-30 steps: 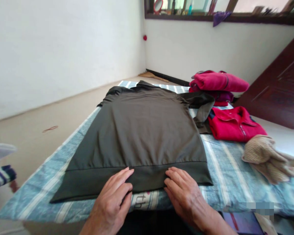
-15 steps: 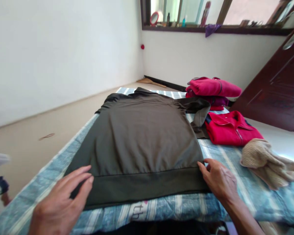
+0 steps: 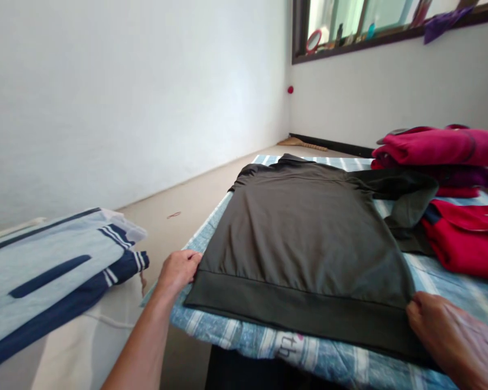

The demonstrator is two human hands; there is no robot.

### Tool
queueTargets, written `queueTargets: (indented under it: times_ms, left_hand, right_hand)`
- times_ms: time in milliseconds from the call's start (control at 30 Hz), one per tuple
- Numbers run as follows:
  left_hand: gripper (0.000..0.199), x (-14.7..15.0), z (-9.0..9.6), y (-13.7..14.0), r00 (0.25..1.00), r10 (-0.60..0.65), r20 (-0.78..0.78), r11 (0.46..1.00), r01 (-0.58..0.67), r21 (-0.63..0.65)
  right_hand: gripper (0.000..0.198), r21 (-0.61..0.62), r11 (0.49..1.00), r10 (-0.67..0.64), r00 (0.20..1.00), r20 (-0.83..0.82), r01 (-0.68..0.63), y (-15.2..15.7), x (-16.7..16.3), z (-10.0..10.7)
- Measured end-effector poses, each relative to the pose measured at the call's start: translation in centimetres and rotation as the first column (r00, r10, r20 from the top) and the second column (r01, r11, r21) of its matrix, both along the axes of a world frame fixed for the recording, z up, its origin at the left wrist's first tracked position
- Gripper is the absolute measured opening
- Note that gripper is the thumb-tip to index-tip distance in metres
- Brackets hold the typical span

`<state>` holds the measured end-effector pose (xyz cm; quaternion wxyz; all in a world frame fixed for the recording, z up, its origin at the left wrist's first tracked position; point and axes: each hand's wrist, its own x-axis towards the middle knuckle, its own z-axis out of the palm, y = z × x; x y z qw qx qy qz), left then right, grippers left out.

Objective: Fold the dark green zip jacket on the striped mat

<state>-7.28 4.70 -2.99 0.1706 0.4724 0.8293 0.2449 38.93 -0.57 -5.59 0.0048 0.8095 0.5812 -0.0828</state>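
Spread outward since a second ago, my left hand [image 3: 179, 272] and right hand [image 3: 451, 327] pinch opposite side edges of the dark garment [image 3: 305, 238].

Two bare hands [image 3: 179, 272], bare forearms [image 3: 146, 336]

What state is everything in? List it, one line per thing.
Dark garment, body spread flat.
Left hand, closed on dark garment's left edge.
Right hand, closed on dark garment's right edge.
Pink garment, folded.
Red garment, folded, partly visible.
Grey-and-navy garment, laid flat.
Blue cover, spread under dark garment.
Purple cloth, draped.
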Motion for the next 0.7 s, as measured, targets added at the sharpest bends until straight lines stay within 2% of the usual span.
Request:
queueTargets:
  times_ms: [100, 233, 367, 533, 700]
  left_hand:
    - [0.034, 0.3, 0.1, 0.2, 0.996, -0.007, 0.094, 1.000, 0.009, -0.022]
    - [0.042, 0.7, 0.4, 0.2, 0.989, -0.015, 0.145, 1.000, 0.017, -0.014]
    - [0.034, 1.2, 0.6, 0.0, 0.988, -0.044, 0.149, 0.999, 0.043, 0.011]
    - [0.029, 2.3, 1.2, -0.5, 0.998, -0.021, 0.062, 0.994, 0.014, 0.109]
    - [0.028, 1.6, 0.0, -0.7, 0.998, -0.001, -0.059, 0.996, 0.006, 0.089]
  right_hand:
    - [0.033, 0.001, 1.000, -0.001, 1.000, -0.012, 0.001, -0.1, -0.1, 0.2]
    - [0.033, 0.033, 0.999, 0.001, 0.999, -0.042, 0.000, -0.2, 0.0, 0.0]
    - [0.030, 0.027, 1.000, -0.007, 0.996, -0.086, 0.009, -0.2, 0.1, 0.2]
    - [0.032, -0.033, 0.998, -0.060, 0.997, -0.057, 0.059, -0.3, 0.9, 0.4]
    - [0.033, 0.030, 0.999, -0.019, 1.000, 0.004, 0.019, -0.4, 1.9, -1.0]
